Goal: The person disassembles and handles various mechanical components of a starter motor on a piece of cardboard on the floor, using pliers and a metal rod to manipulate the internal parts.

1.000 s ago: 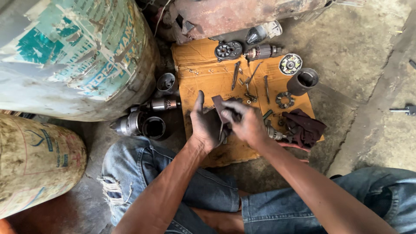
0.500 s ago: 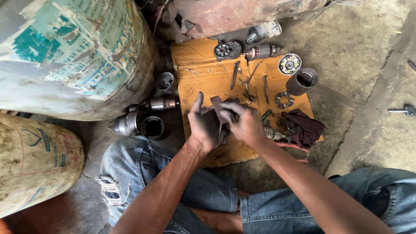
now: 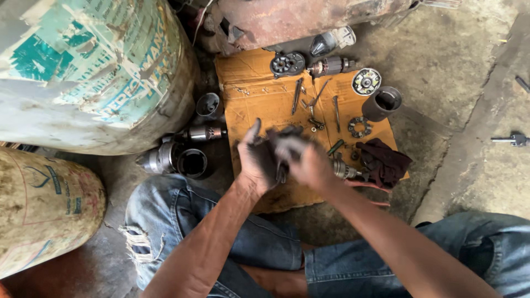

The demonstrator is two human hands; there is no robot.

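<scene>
My left hand [image 3: 258,160] and my right hand [image 3: 307,160], both black with grease, meet over a sheet of orange cardboard [image 3: 251,96] on the ground. Together they grip a small dark metal part [image 3: 281,168] between the palms; its shape is mostly hidden by my fingers. My right hand is blurred. Laid out on the cardboard beyond my hands are thin hand tools [image 3: 298,94], a round gear housing [image 3: 287,64], a motor armature [image 3: 331,66], a toothed ring [image 3: 360,127] and a dark cylindrical sleeve [image 3: 382,103].
A large worn drum [image 3: 88,72] lies at the left, a second dirty drum [image 3: 44,215] below it. Cylindrical motor casings [image 3: 182,160] sit by my left knee. A dark red rag [image 3: 383,161] lies right of my hands. A small tool [image 3: 510,139] rests on the concrete at far right.
My hands stay together over the cardboard. The right hand has shifted slightly and is now blurred, working on the part held against the left palm.
</scene>
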